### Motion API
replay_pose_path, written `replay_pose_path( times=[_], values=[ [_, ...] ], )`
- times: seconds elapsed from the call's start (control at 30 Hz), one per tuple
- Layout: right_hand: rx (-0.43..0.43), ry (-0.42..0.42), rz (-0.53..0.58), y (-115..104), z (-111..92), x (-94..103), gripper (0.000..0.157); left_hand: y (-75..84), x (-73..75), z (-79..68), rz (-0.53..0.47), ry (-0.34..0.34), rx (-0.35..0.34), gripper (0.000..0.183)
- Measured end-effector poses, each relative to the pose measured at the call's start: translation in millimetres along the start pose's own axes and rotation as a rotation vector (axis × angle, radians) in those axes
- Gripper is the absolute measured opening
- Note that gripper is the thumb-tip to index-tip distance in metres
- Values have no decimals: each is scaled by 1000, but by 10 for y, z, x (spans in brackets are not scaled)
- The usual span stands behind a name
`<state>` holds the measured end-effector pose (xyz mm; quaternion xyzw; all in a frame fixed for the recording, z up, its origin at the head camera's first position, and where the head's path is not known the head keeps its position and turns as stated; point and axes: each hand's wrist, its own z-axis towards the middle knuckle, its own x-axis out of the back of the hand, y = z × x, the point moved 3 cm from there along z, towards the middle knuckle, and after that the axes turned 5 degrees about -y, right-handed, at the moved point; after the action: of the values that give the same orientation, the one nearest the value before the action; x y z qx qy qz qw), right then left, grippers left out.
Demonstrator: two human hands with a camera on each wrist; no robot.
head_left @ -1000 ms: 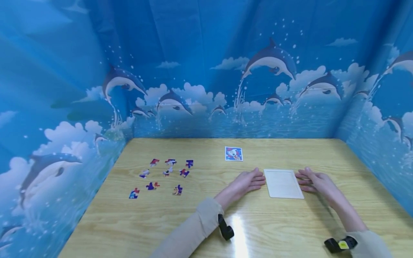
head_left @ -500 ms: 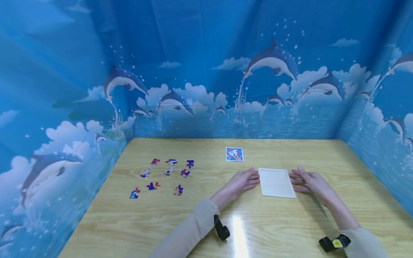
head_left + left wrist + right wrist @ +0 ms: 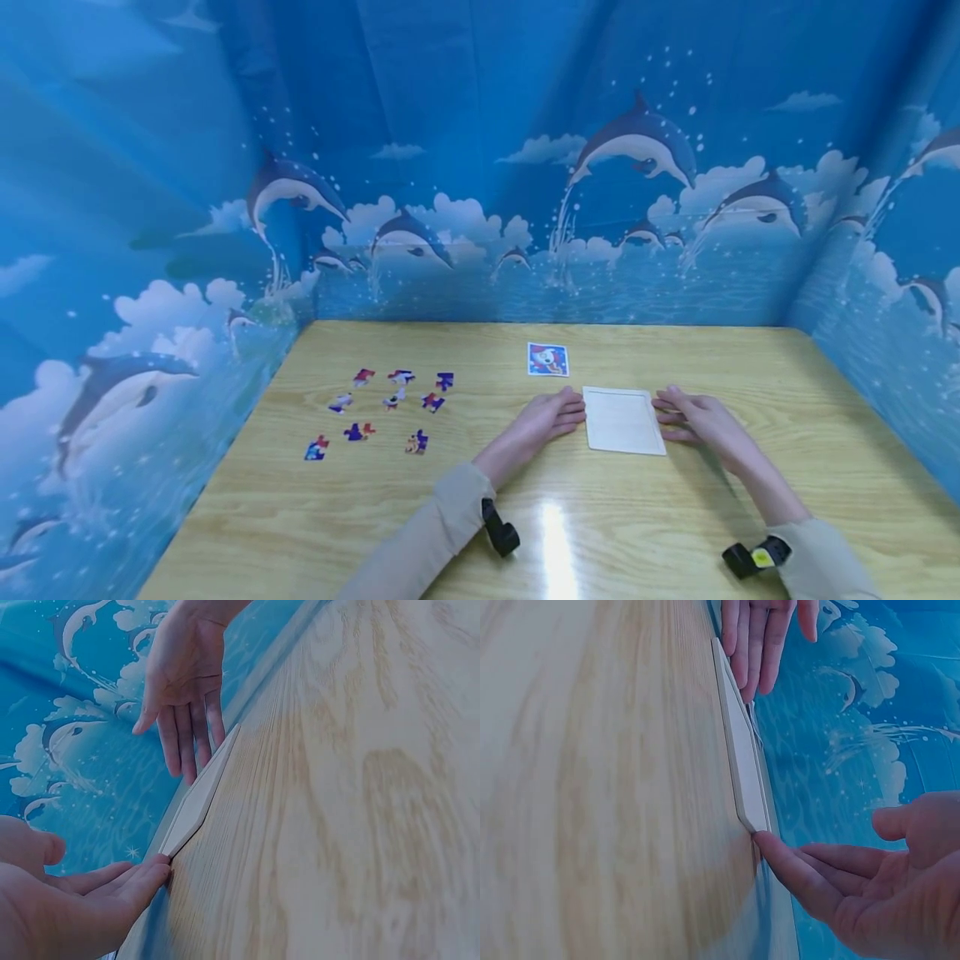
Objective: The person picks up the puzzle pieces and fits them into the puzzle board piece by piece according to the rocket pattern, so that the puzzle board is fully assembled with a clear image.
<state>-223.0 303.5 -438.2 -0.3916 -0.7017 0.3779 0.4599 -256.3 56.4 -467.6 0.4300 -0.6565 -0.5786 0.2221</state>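
Observation:
A pale square puzzle tray (image 3: 624,422) with a raised rim lies flat on the wooden table, between the two hands. My left hand (image 3: 543,422) is at its left edge, fingers extended and fingertips right at the rim. On the opposite side, my right hand (image 3: 703,423) has its straight fingers at the right edge. In the left wrist view the fingertips of the left hand (image 3: 90,900) meet the corner of the tray (image 3: 196,801). The right wrist view has a fingertip of the right hand (image 3: 862,885) against the near corner.
Several loose jigsaw pieces (image 3: 432,402) lie spread over the left part of the table (image 3: 337,517). A small picture card (image 3: 547,359) of a white cartoon character lies behind the tray. A blue dolphin-print curtain (image 3: 450,167) stands along the table's back and sides.
Both hands and the tray between them have shifted left across the table. The jigsaw pieces and the picture card have stayed in place on the table.

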Motion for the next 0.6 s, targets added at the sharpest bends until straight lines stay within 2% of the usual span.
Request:
replay_pose_path(
  times=[0.6],
  values=[
    [27, -36, 27, -115, 138, -256, 64, 3, 322, -122, 13, 67, 9, 56]
  ],
)
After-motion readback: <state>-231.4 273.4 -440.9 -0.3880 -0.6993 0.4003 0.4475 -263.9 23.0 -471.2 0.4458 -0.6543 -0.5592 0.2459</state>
